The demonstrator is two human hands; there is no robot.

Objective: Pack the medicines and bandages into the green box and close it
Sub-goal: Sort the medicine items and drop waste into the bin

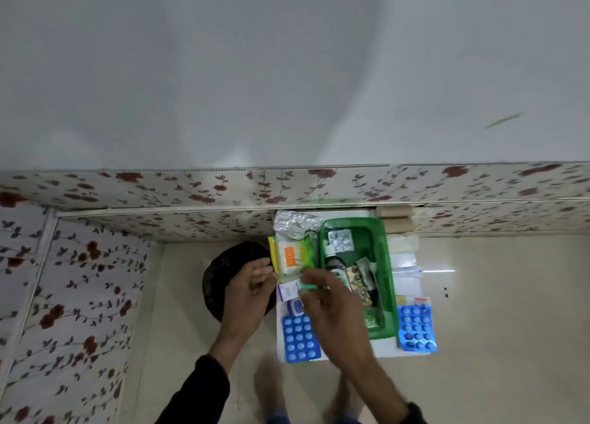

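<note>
The green box [388,283] stands open on a white sheet [408,283], holding a silver blister strip [341,240], a dark bottle and brown strips. My right hand [332,308] pinches a small light-green packet [308,285] just left of the box. My left hand [250,291] hovers with fingers apart, holding nothing, beside a cotton-swab pack [289,256]. Blue tablet strips lie at front left [300,335] and front right [416,327]. A silver foil strip [297,222] lies at the back. Two bandage rolls [396,219] rest by the wall.
A black round object [223,273] sits on the beige floor under my left hand. Small white and blue medicine boxes [292,299] lie between my hands. A flowered wall panel [191,190] runs along the back and left. My feet show at the bottom.
</note>
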